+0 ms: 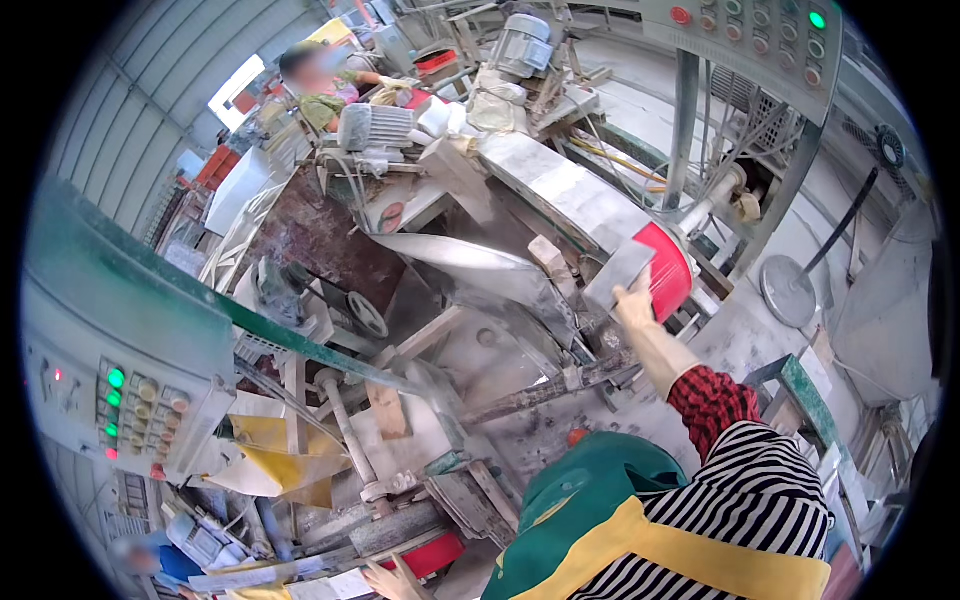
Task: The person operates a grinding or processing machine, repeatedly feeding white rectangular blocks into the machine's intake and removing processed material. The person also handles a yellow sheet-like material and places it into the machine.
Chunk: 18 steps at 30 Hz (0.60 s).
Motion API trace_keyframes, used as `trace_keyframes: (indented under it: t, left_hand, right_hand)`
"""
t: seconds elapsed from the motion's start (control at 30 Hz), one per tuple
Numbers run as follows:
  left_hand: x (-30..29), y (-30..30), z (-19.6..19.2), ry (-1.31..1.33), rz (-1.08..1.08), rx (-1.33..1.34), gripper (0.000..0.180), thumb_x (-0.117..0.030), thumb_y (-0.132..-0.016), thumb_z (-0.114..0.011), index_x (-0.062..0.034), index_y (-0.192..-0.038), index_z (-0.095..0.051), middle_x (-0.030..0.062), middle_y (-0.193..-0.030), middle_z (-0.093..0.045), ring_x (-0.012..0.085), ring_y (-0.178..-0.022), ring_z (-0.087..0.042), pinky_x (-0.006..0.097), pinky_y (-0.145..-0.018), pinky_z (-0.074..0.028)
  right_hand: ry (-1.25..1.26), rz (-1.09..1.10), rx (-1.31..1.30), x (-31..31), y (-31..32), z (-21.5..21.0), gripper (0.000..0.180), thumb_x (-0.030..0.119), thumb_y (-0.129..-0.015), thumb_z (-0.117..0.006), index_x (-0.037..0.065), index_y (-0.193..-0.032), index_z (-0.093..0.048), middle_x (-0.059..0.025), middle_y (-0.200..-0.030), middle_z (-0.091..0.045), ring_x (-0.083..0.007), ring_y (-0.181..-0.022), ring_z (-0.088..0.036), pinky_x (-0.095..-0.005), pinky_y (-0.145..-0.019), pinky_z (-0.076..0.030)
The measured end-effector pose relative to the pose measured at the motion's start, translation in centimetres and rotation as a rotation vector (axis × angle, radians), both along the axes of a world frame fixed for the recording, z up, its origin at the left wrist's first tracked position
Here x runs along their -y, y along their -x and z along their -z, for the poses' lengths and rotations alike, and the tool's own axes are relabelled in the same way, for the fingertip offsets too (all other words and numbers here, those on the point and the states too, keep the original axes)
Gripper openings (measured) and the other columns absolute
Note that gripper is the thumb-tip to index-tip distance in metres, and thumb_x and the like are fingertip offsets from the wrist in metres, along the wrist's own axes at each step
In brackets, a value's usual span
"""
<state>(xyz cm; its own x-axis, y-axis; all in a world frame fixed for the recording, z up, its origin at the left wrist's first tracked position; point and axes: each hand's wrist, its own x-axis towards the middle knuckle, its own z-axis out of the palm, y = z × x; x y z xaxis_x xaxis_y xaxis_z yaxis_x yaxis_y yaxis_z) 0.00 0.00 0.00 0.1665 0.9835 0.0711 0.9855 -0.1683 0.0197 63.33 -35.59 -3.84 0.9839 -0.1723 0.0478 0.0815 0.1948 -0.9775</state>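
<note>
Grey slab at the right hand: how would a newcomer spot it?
Follow the long pale belt down to its curved red end. There the right hand holds a grey slab; its flat, straight-edged shape and dull colour set it apart from the rounded red beside it.

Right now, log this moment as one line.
right hand: holds slab by upper red roller | left hand: near lower red roller, grip unclear | left panel: green lights lit
</note>
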Motion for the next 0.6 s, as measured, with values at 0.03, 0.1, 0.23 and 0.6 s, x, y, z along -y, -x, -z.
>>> trace_keyframes:
  t: [0.03,0.1,0.23,0.6]
  left_hand:
    - [0.1,1.2,1.6,-0.059,-0.026,-0.045,0.077,-0.054,-0.086,-0.059,-0.0104,-0.145,-0.036,0.0244,-0.148,-0.034,0.0440,-0.136,-0.031,0.053,-0.110,-0.031]
    - [2.2,-3.3,-3.0,0.015,0.085,0.038,0.090,-0.054,-0.080,-0.067,-0.0022,-0.144,-0.032,0.0266,-0.145,-0.036,0.0422,-0.136,-0.029,0.049,-0.114,-0.022]
    - [2.7,-1.6,0.8,-0.017,0.068,-0.045,0.083,-0.054,-0.083,-0.062,-0.0036,-0.143,-0.036,0.0273,-0.141,-0.040,0.0441,-0.133,-0.032,0.051,-0.110,-0.029]
    - [0.9,-1.3,1.6,0.147,-0.055,-0.027,0.092,-0.069,-0.086,-0.045,-0.0090,-0.151,-0.023,0.0291,-0.151,-0.025,0.0431,-0.139,-0.025,0.052,-0.115,-0.018]
  right_hand:
    - [0.031,0.070,0.027,1.3,-1.2,0.7,0.095,0.002,-0.078,-0.059,0.002,-0.153,-0.001,-0.0256,-0.148,-0.037,-0.0341,-0.132,-0.045,-0.0350,-0.109,-0.036]
    - [0.271,0.250,-0.092,2.8,-3.8,1.3,0.089,0.004,-0.076,-0.061,0.000,-0.151,-0.014,-0.0251,-0.134,-0.053,-0.0344,-0.121,-0.055,-0.0367,-0.103,-0.042]
    - [0.257,0.182,-0.200,5.6,-5.9,0.0,0.082,0.007,-0.075,-0.063,0.002,-0.148,-0.025,-0.0232,-0.128,-0.057,-0.0334,-0.114,-0.059,-0.0380,-0.097,-0.046]
    - [1.346,-0.006,-0.204,6.2,-10.2,3.8,0.075,0.020,-0.081,-0.063,0.005,-0.147,-0.028,-0.0269,-0.112,-0.063,-0.0331,-0.093,-0.068,-0.0410,-0.078,-0.055]
